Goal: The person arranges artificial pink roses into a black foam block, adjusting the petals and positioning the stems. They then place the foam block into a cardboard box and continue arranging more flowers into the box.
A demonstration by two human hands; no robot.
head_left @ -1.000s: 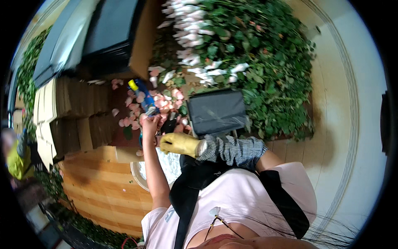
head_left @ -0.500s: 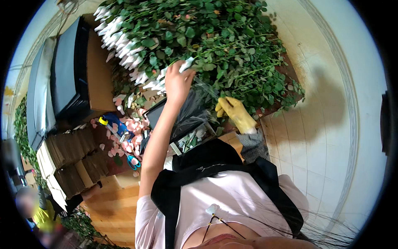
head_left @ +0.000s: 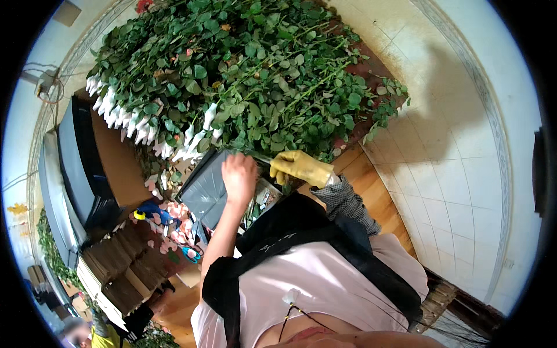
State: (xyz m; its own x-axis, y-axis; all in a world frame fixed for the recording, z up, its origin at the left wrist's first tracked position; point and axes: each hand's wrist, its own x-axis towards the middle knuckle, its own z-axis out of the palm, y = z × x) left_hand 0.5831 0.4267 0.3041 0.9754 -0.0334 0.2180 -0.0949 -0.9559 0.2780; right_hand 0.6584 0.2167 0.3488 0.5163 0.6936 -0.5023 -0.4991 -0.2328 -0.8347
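My bare left hand (head_left: pixel 239 178) is curled closed above a black tray (head_left: pixel 206 184) covered with shiny clear plastic. To its right, my right hand (head_left: pixel 303 169) in a yellow rubber glove is closed. Between them a thin, clear strip of plastic film (head_left: pixel 254 153) stretches; its ends go out of sight at the fingers. Just beyond my hands lies a large heap of leafy rose stems (head_left: pixel 243 75). White sleeves (head_left: pixel 136 124) cover the flower heads along its left edge, and one sleeved rose head (head_left: pixel 209 117) lies nearest my left hand.
Left stands an open cardboard box (head_left: pixel 116 156) with dark sheets beside it, and nearer, stacked folded cardboard (head_left: pixel 125 261). Pink petals (head_left: pixel 177 223) and teal-handled scissors (head_left: pixel 190 253) lie by the tray. A tiled wall (head_left: pixel 447 191) rises on the right. Another person (head_left: pixel 101 336) is at lower left.
My left hand has come back from the rose heads toward me, down over the tray, and its fingers have closed. My gloved right hand has moved left, closer to it. The view has shifted.
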